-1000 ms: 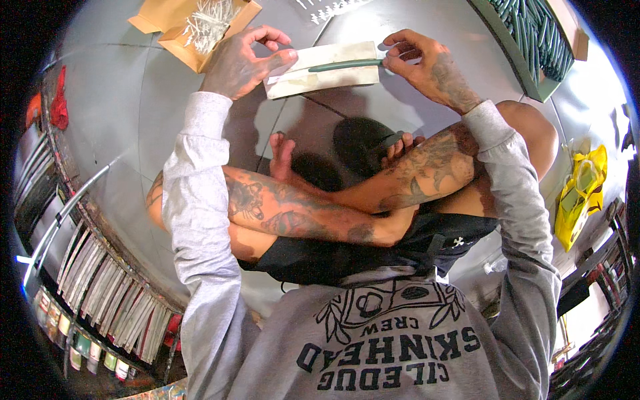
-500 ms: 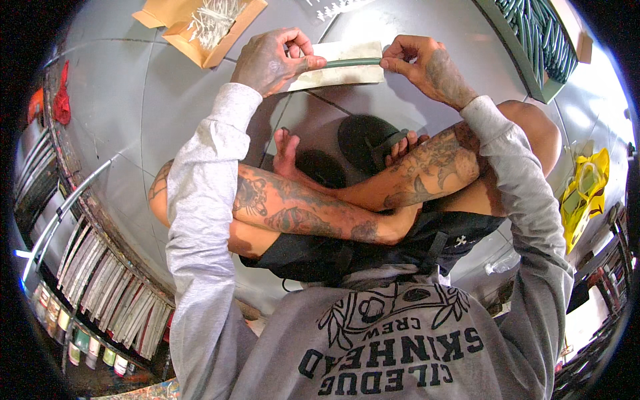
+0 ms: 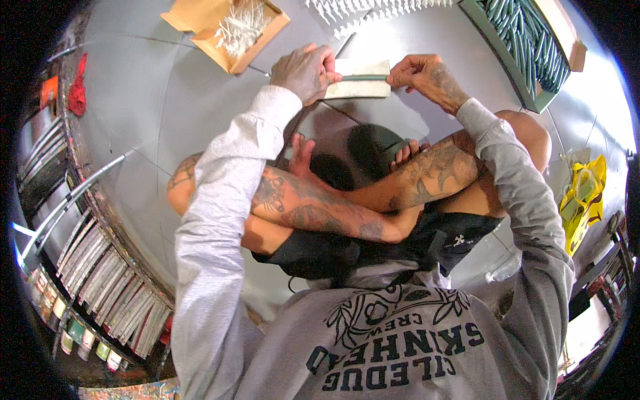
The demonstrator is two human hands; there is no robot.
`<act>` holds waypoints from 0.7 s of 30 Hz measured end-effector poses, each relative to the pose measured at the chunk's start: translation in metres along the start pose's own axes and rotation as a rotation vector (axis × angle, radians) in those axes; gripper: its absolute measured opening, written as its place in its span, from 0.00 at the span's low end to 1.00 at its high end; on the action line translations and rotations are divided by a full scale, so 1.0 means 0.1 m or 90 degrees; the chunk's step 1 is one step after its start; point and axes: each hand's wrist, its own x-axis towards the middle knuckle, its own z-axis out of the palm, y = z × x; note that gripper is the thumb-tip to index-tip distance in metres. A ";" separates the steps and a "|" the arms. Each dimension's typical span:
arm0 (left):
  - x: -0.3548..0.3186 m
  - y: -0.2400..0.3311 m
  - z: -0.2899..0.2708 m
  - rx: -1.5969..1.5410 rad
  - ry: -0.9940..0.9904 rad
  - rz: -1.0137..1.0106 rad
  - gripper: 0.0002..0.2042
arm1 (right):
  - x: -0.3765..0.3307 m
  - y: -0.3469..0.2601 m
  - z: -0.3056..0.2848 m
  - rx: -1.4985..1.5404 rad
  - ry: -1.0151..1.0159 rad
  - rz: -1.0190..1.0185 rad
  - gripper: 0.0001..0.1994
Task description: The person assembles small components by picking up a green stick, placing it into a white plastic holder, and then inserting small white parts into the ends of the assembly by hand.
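A slim dark green tube (image 3: pixel 365 78) stretches between my two hands, over a flat whitish rectangular pad (image 3: pixel 360 90) on the floor. Its left end is pinched between the thumb and fingers of my left hand (image 3: pixel 303 75). At the other end, the thumb and forefinger of my right hand (image 3: pixel 430 80) grip it near the pad's right edge. The fingers hide both tips of the tube. I cannot tell whether the tube touches the pad.
Left of the pad lies an open cardboard box (image 3: pixel 239 61) of thin white pieces. Rows of white pieces (image 3: pixel 380 12) lie beyond. At right, a long box (image 3: pixel 490 63) holds many green tubes. My crossed legs (image 3: pixel 320 207) are nearer; a yellow bag (image 3: pixel 582 203) lies right.
The whole view has shifted, so the boxes and pad appear lower. Both hands still pinch the tube's ends over the pad.
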 end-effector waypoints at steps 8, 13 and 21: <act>0.05 -0.15 -0.05 -0.179 -0.056 -0.053 0.15 | -0.01 0.06 0.01 0.062 -0.036 0.005 0.33; 0.06 -0.24 -0.09 -0.268 -0.098 -0.063 0.19 | -0.05 0.07 -0.02 0.055 -0.024 0.004 0.32; 0.03 -0.29 -0.06 -0.316 -0.003 -0.052 0.22 | -0.05 0.07 -0.03 0.130 0.015 0.137 0.27</act>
